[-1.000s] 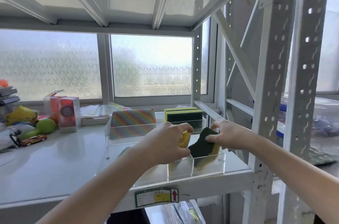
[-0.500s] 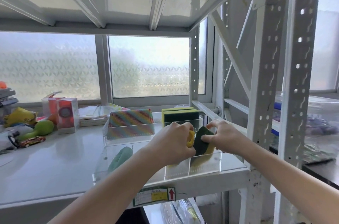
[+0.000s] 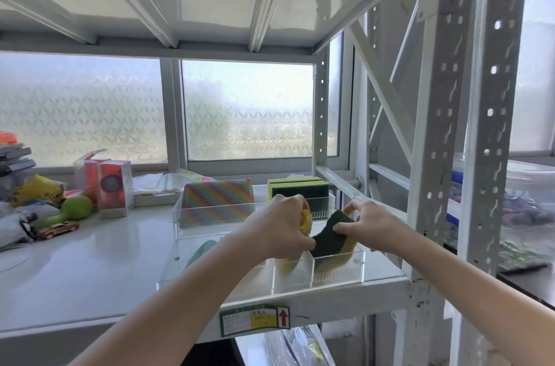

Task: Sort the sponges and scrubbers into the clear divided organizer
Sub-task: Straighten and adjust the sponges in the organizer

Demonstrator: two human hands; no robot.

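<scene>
Above the clear organizer [image 3: 336,272], a bent yellow-and-green sponge [image 3: 330,235], pinched by left hand [image 3: 283,229] and right hand [image 3: 368,223].

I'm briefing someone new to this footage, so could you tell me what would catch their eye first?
Both hands, left hand and right hand, bend a green-and-yellow sponge over the near right end of the clear organizer. Behind, a rainbow-striped scrubber stands in its back compartment, and toys clutter the shelf's far left.
</scene>
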